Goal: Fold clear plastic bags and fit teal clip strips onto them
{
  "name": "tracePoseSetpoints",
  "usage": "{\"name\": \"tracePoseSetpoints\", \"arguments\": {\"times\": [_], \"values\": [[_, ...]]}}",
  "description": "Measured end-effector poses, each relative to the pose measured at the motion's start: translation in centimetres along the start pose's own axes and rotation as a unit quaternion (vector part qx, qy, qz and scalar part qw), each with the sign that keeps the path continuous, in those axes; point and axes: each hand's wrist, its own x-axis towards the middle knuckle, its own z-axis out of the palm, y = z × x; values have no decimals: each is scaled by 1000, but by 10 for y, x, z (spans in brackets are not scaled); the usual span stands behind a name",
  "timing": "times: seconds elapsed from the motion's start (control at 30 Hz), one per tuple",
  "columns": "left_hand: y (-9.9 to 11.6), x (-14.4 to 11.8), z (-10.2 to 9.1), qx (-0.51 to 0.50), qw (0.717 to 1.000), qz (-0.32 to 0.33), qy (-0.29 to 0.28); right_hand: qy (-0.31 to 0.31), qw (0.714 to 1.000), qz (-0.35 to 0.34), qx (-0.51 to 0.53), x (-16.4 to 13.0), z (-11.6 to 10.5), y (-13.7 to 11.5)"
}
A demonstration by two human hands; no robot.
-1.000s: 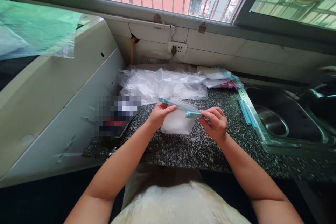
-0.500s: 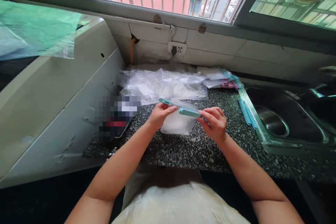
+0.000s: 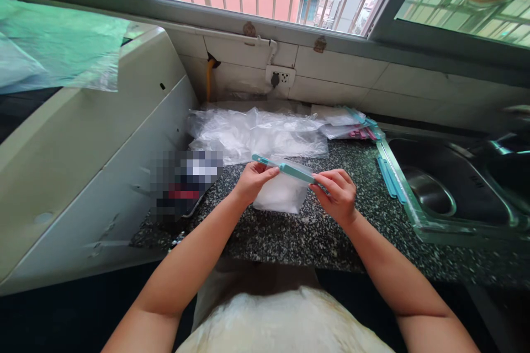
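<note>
The left hand (image 3: 252, 181) pinches with closed fingers the left end of a teal sealing clip (image 3: 285, 169). The right hand (image 3: 337, 194) grips the right end of the clip in the same way. The clip sits along the top of a small clear plastic bag (image 3: 279, 194), which hangs just above the speckled granite counter (image 3: 298, 234). Behind lie a heap of clear bags (image 3: 256, 132) and more clips (image 3: 358, 124); a steel sink (image 3: 447, 187) is at the right. No writing can be read; one object at the left is blurred.

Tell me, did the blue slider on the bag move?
Yes. The blue slider has slid left along the bag's sealing strip, away from the right hand toward the left hand.
</note>
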Motion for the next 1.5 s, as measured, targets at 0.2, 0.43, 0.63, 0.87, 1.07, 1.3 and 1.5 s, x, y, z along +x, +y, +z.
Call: {"name": "tracePoseSetpoints", "arguments": {"times": [0.2,0.43,0.63,0.87,1.07,1.3,1.5], "values": [[-2,2,-2,11,1000,19,-6,-17,1000,5,0,-1,1,0],[-4,2,-3,19,1000,19,2,-30,999,2,-19,-2,4,0],[-5,2,-1,29,1000,10,2,-55,998,4,-24,-3,7,0],[-6,3,-2,53,999,3,6,-89,995,15,-33,-4,10,0],[-6,3,-1,42,999,-1,9,-93,995,11,-22,-5,11,-1],[-3,2,0,32,999,-4,-2,-101,995,19,-18,-6,12,-1],[-1,2,-2,38,999,-9,-9,-101,995,21,-17,-7,12,0]]}}
